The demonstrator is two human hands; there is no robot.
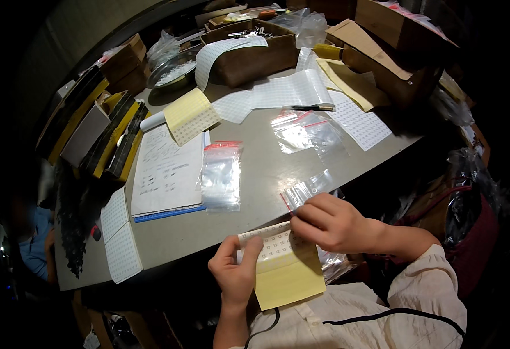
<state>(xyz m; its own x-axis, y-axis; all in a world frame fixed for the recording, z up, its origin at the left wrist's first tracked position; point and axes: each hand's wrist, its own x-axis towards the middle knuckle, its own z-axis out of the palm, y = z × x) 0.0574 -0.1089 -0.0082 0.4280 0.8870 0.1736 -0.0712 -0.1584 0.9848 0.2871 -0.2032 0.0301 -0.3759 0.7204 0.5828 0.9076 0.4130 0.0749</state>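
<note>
A yellow-backed sheet of small printed labels (290,279) hangs just past the table's near edge, its white label strip curled over at the top. My left hand (237,270) grips the sheet's left side, thumb on the printed face. My right hand (333,224) is closed at the upper right corner of the sheet, fingers pinched together; whether a single label is between them is hidden. Just beyond my right hand lies a clear zip bag (307,191) with a red strip. A stack of clear zip bags (221,177) rests further left on the table.
A clipboard with written paper (164,168) is on the left, near black-and-yellow boxes (112,136). More label sheets (359,119), a pen (310,108), zip bags (307,131), a metal bowl (173,72) and a brown box of metal parts (255,61) stand farther back. A person's blue sleeve (42,238) shows far left.
</note>
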